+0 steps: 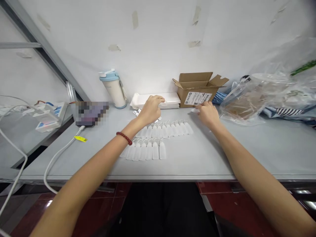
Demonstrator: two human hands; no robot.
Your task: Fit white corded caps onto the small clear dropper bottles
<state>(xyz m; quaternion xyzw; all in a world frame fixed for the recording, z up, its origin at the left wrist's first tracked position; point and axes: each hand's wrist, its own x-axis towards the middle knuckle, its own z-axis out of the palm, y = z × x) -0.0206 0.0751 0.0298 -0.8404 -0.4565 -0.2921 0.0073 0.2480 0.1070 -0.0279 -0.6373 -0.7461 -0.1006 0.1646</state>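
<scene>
My left hand (151, 110) hovers over the back edge of the translucent tags or small bottles, just in front of a white stack of packets (170, 100). Its fingers are partly stretched to the right, and nothing shows in them. Small white round caps (137, 113) lie beside and partly under this hand. The translucent, tag-like pieces (155, 150), each with a thin white loop, lie in two rows. In front of the cardboard box my right hand (208, 115) has its fingers closed at a small clear piece (195, 110), which is mostly hidden.
An open cardboard box (197, 89) with a white label stands against the wall. A blue-lidded tumbler (115, 89) is at the back left, near a blurred device (90, 113) with a white cable (59, 153). Clear plastic bags (249, 98) and blue cloth (281, 112) lie right.
</scene>
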